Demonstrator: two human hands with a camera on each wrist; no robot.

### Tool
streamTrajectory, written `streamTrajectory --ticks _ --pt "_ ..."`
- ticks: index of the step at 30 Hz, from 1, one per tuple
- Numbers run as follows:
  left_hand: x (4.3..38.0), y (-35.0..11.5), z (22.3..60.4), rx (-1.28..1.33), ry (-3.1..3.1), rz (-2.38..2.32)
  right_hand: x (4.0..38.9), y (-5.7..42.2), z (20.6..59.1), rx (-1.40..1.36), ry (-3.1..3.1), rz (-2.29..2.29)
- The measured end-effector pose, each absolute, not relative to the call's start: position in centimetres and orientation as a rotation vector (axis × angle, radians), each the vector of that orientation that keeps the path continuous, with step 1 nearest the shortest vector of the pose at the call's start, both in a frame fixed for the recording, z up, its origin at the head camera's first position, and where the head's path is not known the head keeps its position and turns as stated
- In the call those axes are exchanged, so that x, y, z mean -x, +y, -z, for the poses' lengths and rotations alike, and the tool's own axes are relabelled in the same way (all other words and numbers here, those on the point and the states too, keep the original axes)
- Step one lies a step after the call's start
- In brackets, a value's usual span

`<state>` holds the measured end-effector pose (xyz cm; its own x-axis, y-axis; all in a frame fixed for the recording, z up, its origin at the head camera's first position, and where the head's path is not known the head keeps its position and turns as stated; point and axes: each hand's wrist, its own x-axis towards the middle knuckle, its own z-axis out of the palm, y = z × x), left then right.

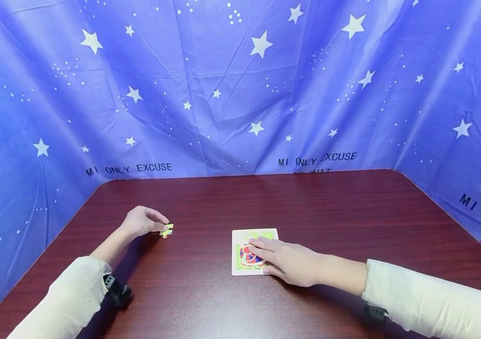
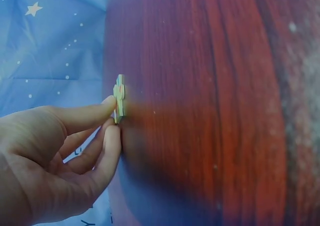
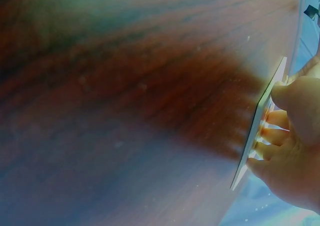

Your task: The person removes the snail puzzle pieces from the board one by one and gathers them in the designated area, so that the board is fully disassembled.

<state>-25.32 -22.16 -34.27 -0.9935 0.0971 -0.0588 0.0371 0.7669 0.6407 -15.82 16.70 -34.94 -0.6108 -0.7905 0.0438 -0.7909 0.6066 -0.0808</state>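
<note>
The left hand [image 1: 140, 222] is pinching a small jigsaw piece [image 1: 169, 231] between the thumb and the fingertips. This piece is yellow-green, with a knob on its near side, and in the left wrist view it is seen almost from its thin edge. It is at the left part of the desk [image 1: 198, 292], well apart from the board; whether it touches the desk, I cannot tell.

The right hand [image 1: 293, 261] grasps nothing. Its fingers are extended and lie flat over the board [image 1: 240, 237], covering the right part of it. The board is square and thin, it has a white border, and it rests on the desk near the middle. Inside the border there is a picture in green, red and blue, which the fingers partly hide. The right wrist view shows the board from the side, with the fingers upon its face.

Both arms wear pale sleeves [image 1: 62, 292], and a black device [image 1: 117, 292] is fixed under each forearm. The desk is dark reddish, with wood grain. Behind it hangs a blue curtain [image 1: 223, 66] with white stars, dots and black letters, which also goes along both sides.
</note>
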Motion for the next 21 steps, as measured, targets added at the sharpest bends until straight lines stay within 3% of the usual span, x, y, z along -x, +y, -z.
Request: streamTrajectory --ticks 21 --pt "25.43 -22.41 34.47 -0.145 2.833 -1.095 15.72 16.67 34.92 -1.363 -2.827 -0.143"
